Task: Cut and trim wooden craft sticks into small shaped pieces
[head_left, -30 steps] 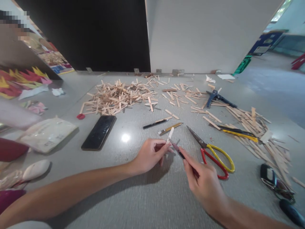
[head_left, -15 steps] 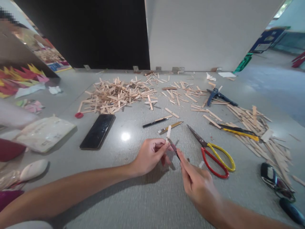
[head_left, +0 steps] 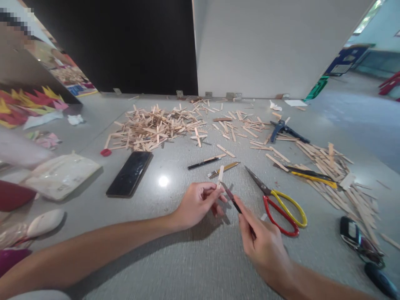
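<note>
Between the thumb and fingers of my left hand [head_left: 198, 204] is a pale wooden craft stick [head_left: 220, 175], its upper end pointing away from me. My right hand [head_left: 264, 241] grips a knife [head_left: 230, 194] with a dark handle, and the blade's tip is at the side of the stick. Whether the edge bites into the wood is too small to tell. Scissors [head_left: 267, 192] with one red and one yellow handle lie just beyond my right hand. Past the stick rest a yellow utility knife [head_left: 223, 169] and a black pen-like tool [head_left: 204, 163].
A heap of craft stick pieces [head_left: 156, 127] lies at the back left. More sticks [head_left: 325, 166] are piled at right with a black-and-yellow cutter [head_left: 312, 175] and blue pliers [head_left: 281, 128]. A phone [head_left: 129, 174] lies left, keys [head_left: 353, 235] right. Upright black and white boards [head_left: 275, 46] bound the back.
The stick has tilted to a more upright angle, and the knife has moved slightly left along with my right hand. My left hand stays in nearly the same place.
</note>
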The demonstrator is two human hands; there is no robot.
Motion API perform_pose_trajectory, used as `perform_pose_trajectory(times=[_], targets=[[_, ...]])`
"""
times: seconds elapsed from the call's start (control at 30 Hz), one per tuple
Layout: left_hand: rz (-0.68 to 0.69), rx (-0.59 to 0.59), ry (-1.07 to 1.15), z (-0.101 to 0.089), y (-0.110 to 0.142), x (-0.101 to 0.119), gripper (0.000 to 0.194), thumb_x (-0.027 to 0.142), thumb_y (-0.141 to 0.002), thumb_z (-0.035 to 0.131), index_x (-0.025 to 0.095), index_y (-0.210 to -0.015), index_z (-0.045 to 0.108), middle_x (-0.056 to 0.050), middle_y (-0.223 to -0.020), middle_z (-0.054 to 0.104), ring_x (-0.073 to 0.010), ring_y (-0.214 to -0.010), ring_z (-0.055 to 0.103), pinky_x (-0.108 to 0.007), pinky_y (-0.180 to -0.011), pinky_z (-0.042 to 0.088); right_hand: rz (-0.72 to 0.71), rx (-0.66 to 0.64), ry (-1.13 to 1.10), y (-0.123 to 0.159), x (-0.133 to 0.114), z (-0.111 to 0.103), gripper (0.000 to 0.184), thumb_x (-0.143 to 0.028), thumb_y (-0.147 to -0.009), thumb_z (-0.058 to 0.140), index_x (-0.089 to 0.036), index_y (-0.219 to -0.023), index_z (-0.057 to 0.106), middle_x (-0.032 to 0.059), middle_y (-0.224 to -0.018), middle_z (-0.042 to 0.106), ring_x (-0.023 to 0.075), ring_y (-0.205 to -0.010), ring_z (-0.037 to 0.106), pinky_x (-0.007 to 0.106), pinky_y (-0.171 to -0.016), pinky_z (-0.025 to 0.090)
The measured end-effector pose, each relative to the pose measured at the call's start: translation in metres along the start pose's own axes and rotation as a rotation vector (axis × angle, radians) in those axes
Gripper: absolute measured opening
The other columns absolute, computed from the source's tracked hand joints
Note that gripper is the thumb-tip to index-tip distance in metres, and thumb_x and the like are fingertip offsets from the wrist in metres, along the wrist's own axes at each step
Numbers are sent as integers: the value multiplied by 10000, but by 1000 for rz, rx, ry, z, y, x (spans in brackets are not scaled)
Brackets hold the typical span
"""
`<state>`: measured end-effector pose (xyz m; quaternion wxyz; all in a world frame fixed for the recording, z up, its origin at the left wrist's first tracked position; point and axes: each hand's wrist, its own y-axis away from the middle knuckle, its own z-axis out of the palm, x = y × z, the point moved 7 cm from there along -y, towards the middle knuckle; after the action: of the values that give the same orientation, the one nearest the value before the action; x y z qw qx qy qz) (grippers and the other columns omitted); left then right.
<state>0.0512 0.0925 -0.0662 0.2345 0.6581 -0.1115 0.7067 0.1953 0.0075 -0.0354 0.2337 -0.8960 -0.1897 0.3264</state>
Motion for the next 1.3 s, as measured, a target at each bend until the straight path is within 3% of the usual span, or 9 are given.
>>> perform_pose_trajectory(times=[0.13, 0.3, 0.53, 0.63, 0.7, 0.77, 0.97, 1.13, 1.3], targets=[[7, 13, -17, 0, 1, 0, 487, 620, -947, 711, 151, -813, 719, -11, -597, 692, -129, -517, 670, -218, -541, 543, -8, -22, -18, 1, 1, 0, 423, -135, -1081, 419, 55, -1309, 722, 32, -608, 719, 105, -371, 508, 180, -448, 495], [0, 10, -29, -4, 0, -3, 444, 574, -968, 688, 152, -835, 721, -17, -588, 696, -125, -506, 647, -220, -545, 523, 33, -34, -46, 4, 8, 0, 417, -170, -1080, 451, -75, -1368, 738, 4, -579, 709, 109, -375, 532, 185, -423, 473], [20, 5, -21, -6, -2, -2, 396, 550, -968, 677, 157, -921, 677, -13, -686, 695, -110, -492, 601, -230, -519, 488, 111, -54, -110, 2, 11, -2, 400, -182, -1077, 454, -82, -1361, 717, 70, -788, 837, 107, -404, 622, 175, -440, 524], [20, 73, 10, -10, 0, -2, 348, 538, -966, 655, 195, -984, 599, 59, -673, 591, -84, -425, 495, -205, -427, 368, 123, -8, -72, -4, 15, -8, 404, -172, -1073, 446, -103, -1395, 681, 137, -1058, 864, 163, -718, 818, 195, -647, 637], [25, 76, 31, -11, 1, -2, 285, 488, -978, 606, 216, -913, 548, 102, -583, 448, -77, -412, 390, -193, -417, 279, 124, 17, -12, -7, 18, -11, 417, -171, -1070, 441, -128, -1423, 660, 164, -1217, 835, 219, -1017, 836, 261, -836, 666], [28, 50, 55, -10, 1, -2, 259, 435, -970, 563, 226, -828, 506, 111, -539, 351, -80, -430, 305, -195, -431, 226, 126, 11, 36, -9, 23, -10, 430, -177, -1066, 435, -129, -1438, 647, 183, -1270, 815, 255, -1116, 815, 315, -896, 669], [27, 28, 63, -11, -1, -2, 439, 527, -987, 518, 241, -672, 410, 97, -497, 296, -81, -428, 198, -218, -429, 184, 154, -105, 23, -6, 27, 0, 497, -136, -1046, 396, -86, -1504, 581, 170, -1162, 848, 234, -827, 852, 288, -685, 681], [20, 31, 45, -10, 0, 1, 470, 576, -944, 602, 244, -672, 410, 96, -518, 318, -80, -440, 221, -220, -431, 189, 123, -124, 25, -8, 22, -1, 491, -134, -1054, 384, -99, -1503, 578, 174, -1268, 818, 228, -975, 847, 271, -764, 681], [9, 42, 47, -11, 0, -1, 436, 560, -945, 567, 243, -681, 426, 92, -525, 318, -85, -445, 234, -223, -436, 198, 102, -117, 38, -10, 22, 0, 470, -129, -1056, 377, -90, -1477, 581, 172, -1252, 823, 225, -971, 848, 273, -767, 681]])
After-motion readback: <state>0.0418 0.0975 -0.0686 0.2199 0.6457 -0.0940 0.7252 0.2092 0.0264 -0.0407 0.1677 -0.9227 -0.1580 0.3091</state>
